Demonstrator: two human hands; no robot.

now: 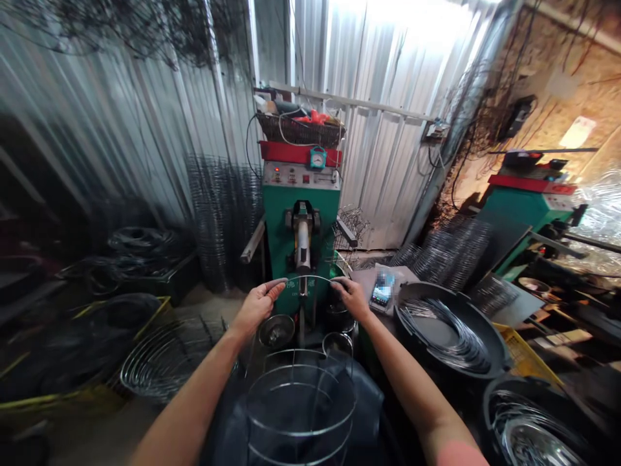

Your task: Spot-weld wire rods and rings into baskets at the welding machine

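Between my two hands a thin, curved metal wire arcs just in front of the spot welding machine, close to its electrode tip. My left hand pinches the wire's left side, fingers closed. Its right side is gripped by my right hand, also closed. Whether the wire is a full ring I cannot tell. Below my hands, near my lap, stands a round wire frame made of stacked hoops joined by uprights; neither hand touches it.
A black basin of wire rings is at my right, with a second basin below it. A phone lies beside them. Wire hoops are stacked at left. Metal bowls sit under the machine. A basket tops it.
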